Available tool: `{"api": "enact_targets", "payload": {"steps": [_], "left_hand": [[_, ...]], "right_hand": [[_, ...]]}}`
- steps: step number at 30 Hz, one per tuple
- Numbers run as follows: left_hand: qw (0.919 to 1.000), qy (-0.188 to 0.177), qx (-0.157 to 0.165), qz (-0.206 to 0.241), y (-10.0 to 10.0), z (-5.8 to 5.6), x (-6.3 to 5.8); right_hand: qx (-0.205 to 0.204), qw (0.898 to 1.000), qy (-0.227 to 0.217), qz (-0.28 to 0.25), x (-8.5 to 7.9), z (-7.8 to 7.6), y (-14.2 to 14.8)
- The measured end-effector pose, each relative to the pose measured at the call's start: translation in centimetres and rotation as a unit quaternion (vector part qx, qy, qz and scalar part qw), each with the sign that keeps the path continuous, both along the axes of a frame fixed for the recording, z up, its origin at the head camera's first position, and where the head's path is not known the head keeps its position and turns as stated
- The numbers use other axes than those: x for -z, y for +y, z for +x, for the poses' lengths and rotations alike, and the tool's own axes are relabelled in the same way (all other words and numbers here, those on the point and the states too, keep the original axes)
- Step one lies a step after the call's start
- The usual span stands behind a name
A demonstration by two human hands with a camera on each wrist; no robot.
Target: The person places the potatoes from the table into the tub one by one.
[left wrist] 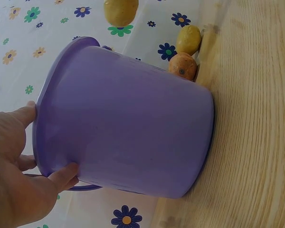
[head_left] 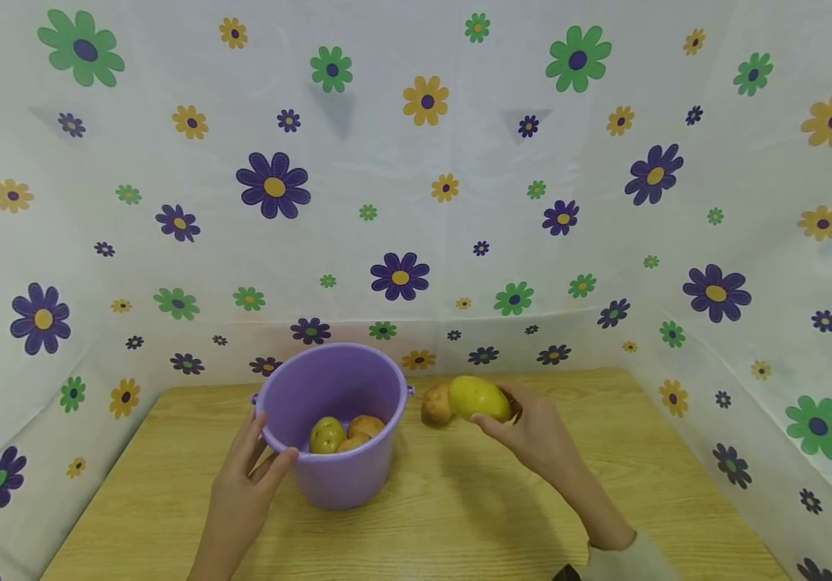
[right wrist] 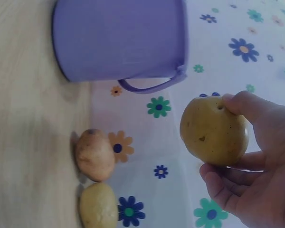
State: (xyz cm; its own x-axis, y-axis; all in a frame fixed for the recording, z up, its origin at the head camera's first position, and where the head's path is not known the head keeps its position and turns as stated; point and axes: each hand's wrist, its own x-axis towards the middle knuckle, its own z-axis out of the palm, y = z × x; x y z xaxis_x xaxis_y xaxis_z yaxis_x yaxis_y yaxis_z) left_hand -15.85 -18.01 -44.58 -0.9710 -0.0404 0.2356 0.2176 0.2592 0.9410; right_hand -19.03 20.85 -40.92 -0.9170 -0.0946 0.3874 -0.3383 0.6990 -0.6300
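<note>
A purple bucket (head_left: 339,476) stands upright on the wooden table. On its near left rim my left hand (head_left: 241,476) grips the edge, with the thumb (left wrist: 64,175) against the outer wall. Inside lie a greenish-yellow potato (head_left: 327,435) and browner potatoes (head_left: 366,425). To the bucket's right, my right hand (head_left: 535,428) holds a yellow potato (right wrist: 213,130) between thumb and fingers, raised above the table. Behind it a brown potato (right wrist: 96,155) and a yellowish potato (right wrist: 99,206) rest on the table; the held potato largely hides the yellowish one in the head view.
Around the wooden table (head_left: 459,516) hangs a white flower-print sheet (head_left: 357,145), close along its back and sides. The bucket's purple handle (right wrist: 149,89) hangs down at its side.
</note>
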Motion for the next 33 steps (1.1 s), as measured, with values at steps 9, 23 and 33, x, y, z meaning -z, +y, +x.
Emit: {"api": "enact_targets", "payload": {"steps": [9,23,33], "left_hand": [[1.0000,-0.006,0.000,-0.005,-0.1,-0.1,-0.1],[0.9999,-0.002,-0.003,-0.010,0.0,-0.1,-0.3],[0.9999,0.006,-0.004,-0.012,0.0,0.0,-0.1]], "right_hand": [[-0.005,0.999,0.033,0.007,-3.2,-0.3,0.5],[0.005,0.996,0.084,0.019,-6.3,-0.1,0.6],[0.008,0.996,0.083,0.024,-5.9,0.1,0.6]]}}
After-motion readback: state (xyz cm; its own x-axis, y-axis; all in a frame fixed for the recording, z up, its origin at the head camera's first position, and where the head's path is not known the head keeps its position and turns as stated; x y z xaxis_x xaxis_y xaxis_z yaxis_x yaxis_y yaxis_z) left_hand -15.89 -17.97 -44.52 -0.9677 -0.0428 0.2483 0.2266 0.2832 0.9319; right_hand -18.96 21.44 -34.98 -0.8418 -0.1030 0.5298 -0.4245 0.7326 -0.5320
